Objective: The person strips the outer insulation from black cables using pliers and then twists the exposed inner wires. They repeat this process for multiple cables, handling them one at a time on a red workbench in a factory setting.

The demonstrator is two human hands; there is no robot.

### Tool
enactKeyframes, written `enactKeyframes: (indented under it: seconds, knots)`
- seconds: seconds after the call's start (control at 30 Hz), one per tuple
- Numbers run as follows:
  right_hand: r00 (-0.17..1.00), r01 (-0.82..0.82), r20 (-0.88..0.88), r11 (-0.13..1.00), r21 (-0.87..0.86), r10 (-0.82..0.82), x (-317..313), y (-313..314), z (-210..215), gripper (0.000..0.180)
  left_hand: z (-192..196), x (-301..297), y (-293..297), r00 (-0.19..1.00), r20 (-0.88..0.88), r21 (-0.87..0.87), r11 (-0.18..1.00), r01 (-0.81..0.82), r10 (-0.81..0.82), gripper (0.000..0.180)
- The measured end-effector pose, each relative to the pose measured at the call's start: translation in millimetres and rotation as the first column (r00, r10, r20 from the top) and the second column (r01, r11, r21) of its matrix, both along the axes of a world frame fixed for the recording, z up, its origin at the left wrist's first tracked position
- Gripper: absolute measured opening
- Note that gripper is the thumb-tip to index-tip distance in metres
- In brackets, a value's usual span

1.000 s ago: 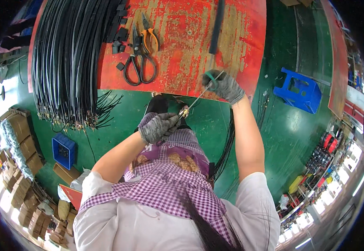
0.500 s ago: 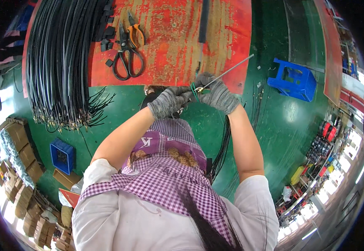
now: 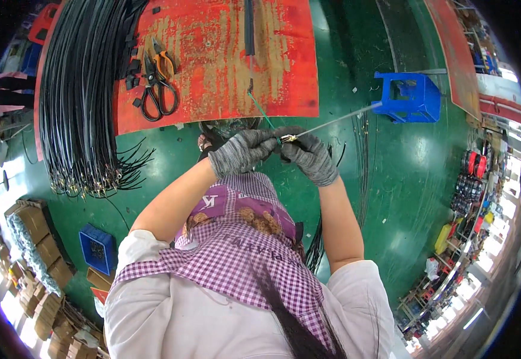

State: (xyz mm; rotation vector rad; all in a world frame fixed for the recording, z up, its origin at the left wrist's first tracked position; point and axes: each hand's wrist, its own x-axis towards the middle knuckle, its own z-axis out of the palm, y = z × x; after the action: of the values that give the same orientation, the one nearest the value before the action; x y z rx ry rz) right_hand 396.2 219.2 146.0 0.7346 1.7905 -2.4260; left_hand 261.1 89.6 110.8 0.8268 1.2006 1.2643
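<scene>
Both my hands wear grey knit gloves and meet just off the table's near edge. My left hand (image 3: 241,153) is closed, its fingertips pinched at a small brass-coloured fitting (image 3: 288,138). Around the same fitting my right hand (image 3: 312,158) has its fingers curled. From it a thin grey rod (image 3: 339,121) sticks out to the upper right. A green wire (image 3: 261,112) runs from my fingertips to a dark cable end on the red worn tabletop (image 3: 212,78). My fingers hide part of the fitting and the wire's end.
A thick bundle of black cables (image 3: 84,90) hangs over the table's left side. Black-handled scissors (image 3: 159,99) and orange-handled pliers (image 3: 164,63) lie beside it. A blue plastic stool (image 3: 416,99) stands on the green floor at right, a blue crate (image 3: 97,248) at lower left.
My hands have come away from the table edge. The green wire, looped near my fingers before, now stretches up to the table. The table sits farther left in view.
</scene>
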Motion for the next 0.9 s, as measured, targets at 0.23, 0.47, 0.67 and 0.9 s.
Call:
enactKeyframes:
  seconds: [0.23,0.47,0.67,0.9]
  knots:
    - [0.99,0.021,-0.143,0.984,0.174,0.004,28.6,-7.4,3.6,0.029,18.9,17.1,-16.5,0.943,0.305,-0.216,0.954,0.207,-0.135,0.038]
    - [0.965,0.2,-0.18,0.979,0.044,-0.189,46.9,-37.2,-13.3,0.037,31.9,42.0,-12.4,0.998,-0.062,-0.07,0.997,-0.02,0.016,0.018]
    - [0.966,0.202,-0.189,0.972,0.119,-0.178,47.7,-50.6,-4.3,0.036,27.8,49.7,-14.7,0.982,-0.179,-0.043,0.998,0.056,-0.062,0.024]
    - [0.953,0.267,-0.17,0.96,0.085,-0.25,45.6,-54.2,-21.4,0.03,31.2,-7.2,0.2,0.631,-0.242,-0.473,0.657,0.587,-0.737,0.033]
